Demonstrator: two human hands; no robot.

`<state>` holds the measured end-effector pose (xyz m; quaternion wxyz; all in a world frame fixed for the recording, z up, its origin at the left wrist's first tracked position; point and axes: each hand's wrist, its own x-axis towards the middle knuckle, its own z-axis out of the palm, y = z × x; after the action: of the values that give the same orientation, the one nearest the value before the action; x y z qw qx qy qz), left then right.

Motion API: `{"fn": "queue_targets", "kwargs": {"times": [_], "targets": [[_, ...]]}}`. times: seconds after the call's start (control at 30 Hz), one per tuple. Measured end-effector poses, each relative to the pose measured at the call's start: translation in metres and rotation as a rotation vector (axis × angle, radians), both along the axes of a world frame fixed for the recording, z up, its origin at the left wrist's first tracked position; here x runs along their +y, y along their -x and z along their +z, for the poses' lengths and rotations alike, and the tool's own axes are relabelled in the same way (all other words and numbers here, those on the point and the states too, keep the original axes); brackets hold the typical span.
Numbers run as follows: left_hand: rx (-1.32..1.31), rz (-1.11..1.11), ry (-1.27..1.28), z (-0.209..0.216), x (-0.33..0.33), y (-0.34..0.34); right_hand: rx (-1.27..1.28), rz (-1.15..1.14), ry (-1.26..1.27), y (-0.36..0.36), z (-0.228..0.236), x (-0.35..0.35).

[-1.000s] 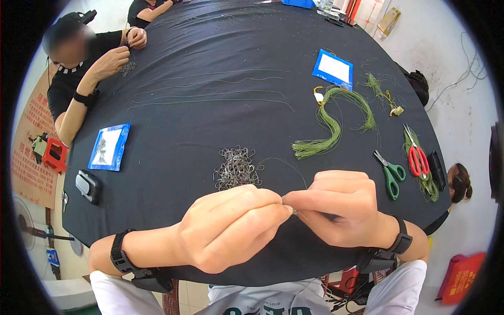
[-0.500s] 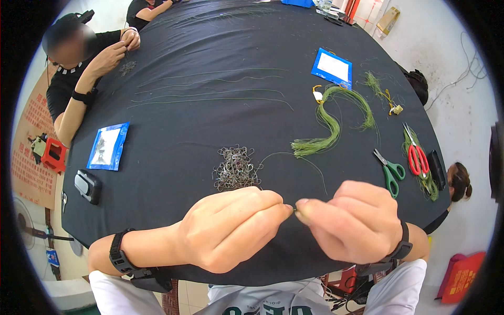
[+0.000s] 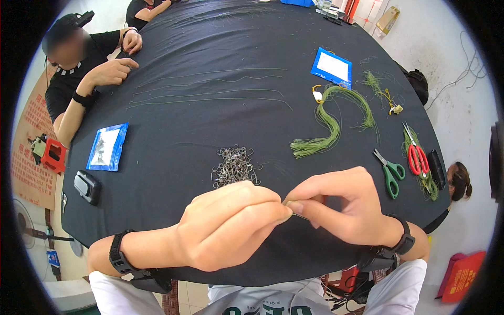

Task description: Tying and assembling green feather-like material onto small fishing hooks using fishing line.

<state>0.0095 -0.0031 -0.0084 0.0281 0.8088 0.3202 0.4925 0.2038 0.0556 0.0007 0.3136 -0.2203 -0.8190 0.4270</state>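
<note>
My left hand (image 3: pixel 233 223) is closed in a pinch, its fingertips meeting those of my right hand (image 3: pixel 341 207). Between them shows a short bit of thin green fishing line (image 3: pixel 298 214); whether a hook is in the pinch too is hidden by the fingers. The right thumb and forefinger are pressed together on the line, the other fingers curled. Just beyond my left knuckles lies a heap of metal fish hooks (image 3: pixel 236 165). Farther right rests a tied bundle of green fishing line (image 3: pixel 331 128).
Green-handled scissors (image 3: pixel 391 173) and red-handled scissors (image 3: pixel 417 157) lie at the right, the red pair on more line. Several single strands (image 3: pixel 210 98) stretch across the black cloth. Blue packets (image 3: pixel 107 147) (image 3: pixel 332 68) lie left and far right. Another person (image 3: pixel 79 68) works at the far left.
My right hand has turned and moved slightly up and left, its fingertips now against the left ones. The loose strand beside the hooks no longer shows there. My left hand has barely moved.
</note>
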Motion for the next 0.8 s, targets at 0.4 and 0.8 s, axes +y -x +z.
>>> {"fn": "queue_targets", "kwargs": {"times": [0.4, 0.8], "targets": [[-0.66, -0.308, 0.901, 0.013, -0.003, 0.001, -0.138, 0.187, 0.743, 0.006, -0.012, 0.025], [-0.265, -0.018, 0.475, 0.008, 0.002, 0.005, 0.154, -0.206, 0.04, -0.002, 0.01, 0.018]]}}
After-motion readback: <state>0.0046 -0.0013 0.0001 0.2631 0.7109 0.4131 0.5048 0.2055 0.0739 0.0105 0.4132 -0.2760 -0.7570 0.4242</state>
